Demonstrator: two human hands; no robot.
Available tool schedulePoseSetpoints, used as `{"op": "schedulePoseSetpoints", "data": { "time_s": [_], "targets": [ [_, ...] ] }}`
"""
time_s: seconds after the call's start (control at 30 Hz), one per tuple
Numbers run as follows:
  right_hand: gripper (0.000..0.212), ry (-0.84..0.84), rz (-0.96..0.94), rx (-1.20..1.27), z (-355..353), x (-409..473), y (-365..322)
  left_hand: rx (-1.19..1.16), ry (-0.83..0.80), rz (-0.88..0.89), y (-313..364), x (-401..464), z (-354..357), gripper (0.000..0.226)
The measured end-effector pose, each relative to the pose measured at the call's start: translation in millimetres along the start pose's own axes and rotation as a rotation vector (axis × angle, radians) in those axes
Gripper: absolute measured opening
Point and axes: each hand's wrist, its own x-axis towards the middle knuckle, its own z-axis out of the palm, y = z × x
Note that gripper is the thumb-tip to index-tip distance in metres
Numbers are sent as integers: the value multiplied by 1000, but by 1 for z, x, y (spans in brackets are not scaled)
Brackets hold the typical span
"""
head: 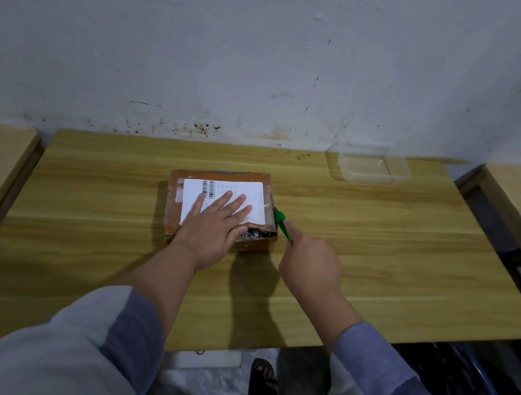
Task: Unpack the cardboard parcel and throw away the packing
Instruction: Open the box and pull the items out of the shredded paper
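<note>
1. The cardboard parcel (pixel 221 206) lies flat near the middle of the wooden surface (pixel 381 253), a little toward the far side, with tape over its brown faces.
2. A white shipping label (pixel 252 196) with a barcode covers most of the parcel's top.
3. The left hand (pixel 212 227) lies palm-down on the parcel top, fingers spread and flat across the near part of the label, gripping nothing.
4. The right hand (pixel 309 265) is closed around a green-handled cutter (pixel 282 224), its index finger stretched along the handle.
5. The tip of the cutter is at the parcel's right edge, near the near-right corner; whether the blade is in the tape cannot be told.
6. At that near-right corner the wrapping looks torn, with something dark and crumpled showing.
7. A clear plastic container (pixel 367 165) sits at the far right of the surface, close to the wall (pixel 276 61), well apart from the parcel.
8. Both forearms come in from the near edge, in sleeves of grey and blue.
9. Two other wooden tops flank the surface on the left and right.
</note>
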Motion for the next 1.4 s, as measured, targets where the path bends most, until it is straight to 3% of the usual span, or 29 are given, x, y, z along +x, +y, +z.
{"op": "schedulePoseSetpoints", "data": {
  "time_s": [0.23, 0.43, 0.6, 0.67, 0.83, 0.93, 1.03, 1.13, 1.27, 1.4],
  "targets": [
    [43, -2, 77, 277, -33, 2, 21, -7, -6, 18, -1, -2, -3, 81],
    [37, 134, 263, 566, -16, 49, 36, -23, 19, 20, -3, -4, 0, 84],
    [52, -64, 404, 947, 13, 97, 36, -41, 45, 32, -3, -5, 2, 90],
    [49, -127, 403, 915, 21, 114, 34, -39, 58, 41, -4, -6, 3, 85],
    [41, 76, 378, 679, 35, 161, 39, -63, 95, 36, -6, -4, 5, 69],
    [36, 82, 354, 430, 41, 178, 42, -60, 101, 31, -7, 0, 6, 66],
    [49, 50, 338, 220, 44, 183, 41, -73, 112, 23, -7, 1, 5, 64],
    [55, 120, 187, 359, 39, 170, 31, -74, 107, 19, -9, 2, 8, 62],
    [41, -32, -239, 616, 40, 120, 17, -63, 82, 17, -9, 3, 8, 61],
    [38, -25, -372, 619, 46, 78, 19, -30, 52, 21, -8, 4, 5, 77]
  ]
}}
